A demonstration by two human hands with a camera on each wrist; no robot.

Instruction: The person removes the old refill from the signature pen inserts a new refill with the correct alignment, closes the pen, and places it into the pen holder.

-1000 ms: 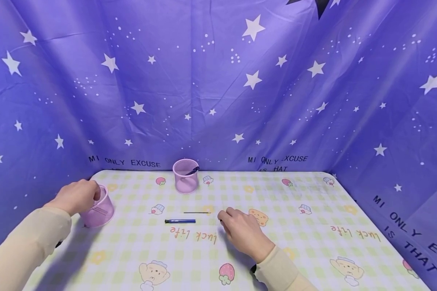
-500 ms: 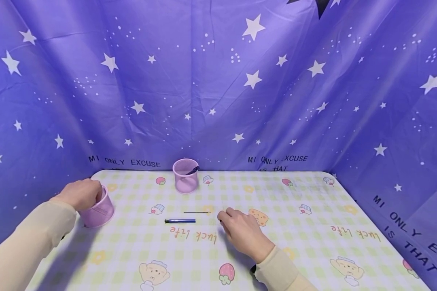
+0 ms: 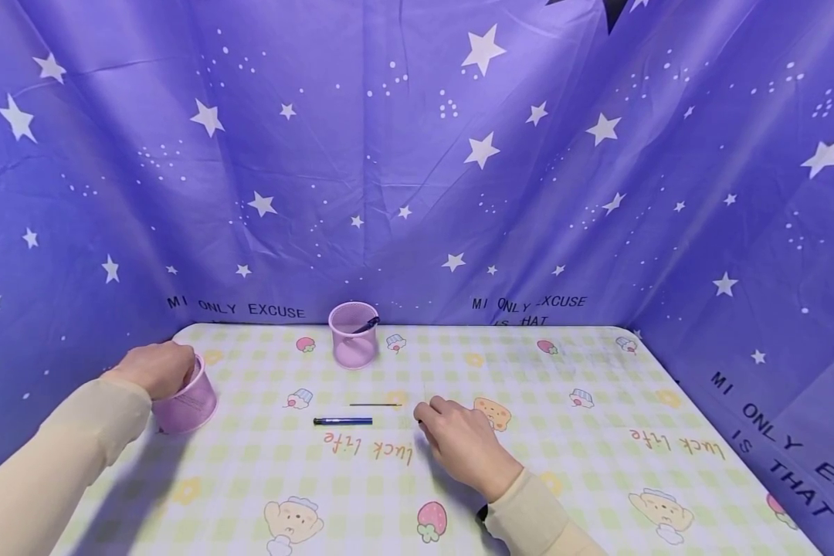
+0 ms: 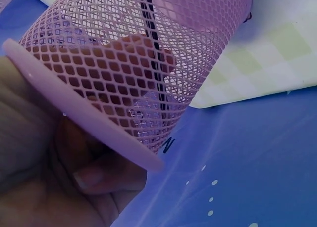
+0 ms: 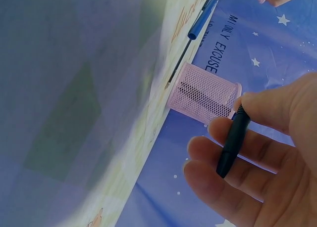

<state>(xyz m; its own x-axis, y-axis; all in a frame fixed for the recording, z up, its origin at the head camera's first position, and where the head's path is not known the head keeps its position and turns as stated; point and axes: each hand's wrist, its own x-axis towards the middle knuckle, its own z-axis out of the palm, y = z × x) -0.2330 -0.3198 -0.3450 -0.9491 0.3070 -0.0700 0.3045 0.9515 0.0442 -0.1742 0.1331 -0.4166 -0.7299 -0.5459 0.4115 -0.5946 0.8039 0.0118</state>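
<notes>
My left hand [image 3: 154, 369] reaches over the rim into a pink mesh pen holder [image 3: 193, 408] at the table's left. In the left wrist view, two fingertips inside it lie beside a thin dark rod [image 4: 154, 49]; the mesh hides whether they pinch it. Other fingers curl outside the rim. My right hand [image 3: 464, 444] pinches a short black tapered pen piece [image 5: 233, 143] between thumb and index finger, mid-table. Left of that hand lie a blue pen barrel [image 3: 344, 422] with a clip and, behind it, a thin pen refill [image 3: 375, 405].
At the table's back stands a second pink mesh pen holder [image 3: 353, 351], with a dark pen [image 3: 368, 325] leaning inside. A checked, cartoon-printed tablecloth [image 3: 584, 486] covers the table. Purple star-printed curtains [image 3: 417, 154] enclose its back and sides.
My left hand has shifted slightly right and deeper over the pen holder's rim. My right hand, the barrel and the refill stay in place.
</notes>
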